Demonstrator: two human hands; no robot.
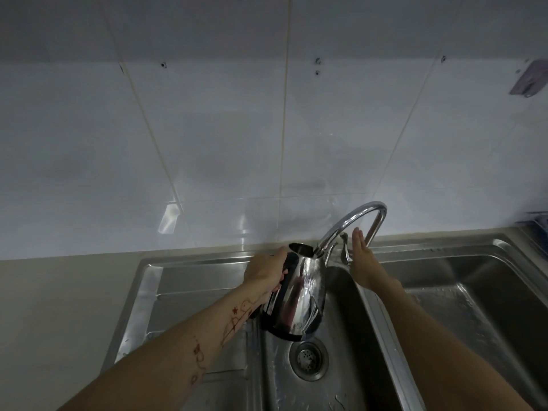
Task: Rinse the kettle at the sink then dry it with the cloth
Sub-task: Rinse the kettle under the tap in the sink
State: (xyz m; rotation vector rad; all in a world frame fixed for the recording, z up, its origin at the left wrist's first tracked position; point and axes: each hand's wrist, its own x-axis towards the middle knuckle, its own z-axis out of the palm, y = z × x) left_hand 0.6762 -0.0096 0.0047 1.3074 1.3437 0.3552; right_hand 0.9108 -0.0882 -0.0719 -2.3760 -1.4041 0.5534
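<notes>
A shiny steel kettle point(296, 295) hangs over the left sink basin point(341, 292), its open top tucked under the spout of the curved chrome tap point(355, 216). My left hand point(265, 269) is closed around the kettle's black handle. Water runs down the kettle's right side. My right hand point(363, 259) is flat with fingers straight, pressed against the tap's lever point(345, 247). No cloth is in view.
The steel sink has a draining board point(184, 289) on the left, a drain strainer point(308, 357) below the kettle and a second wet basin point(462, 295) on the right. White wall tiles rise behind. A blue rack edge point(538, 225) shows at far right.
</notes>
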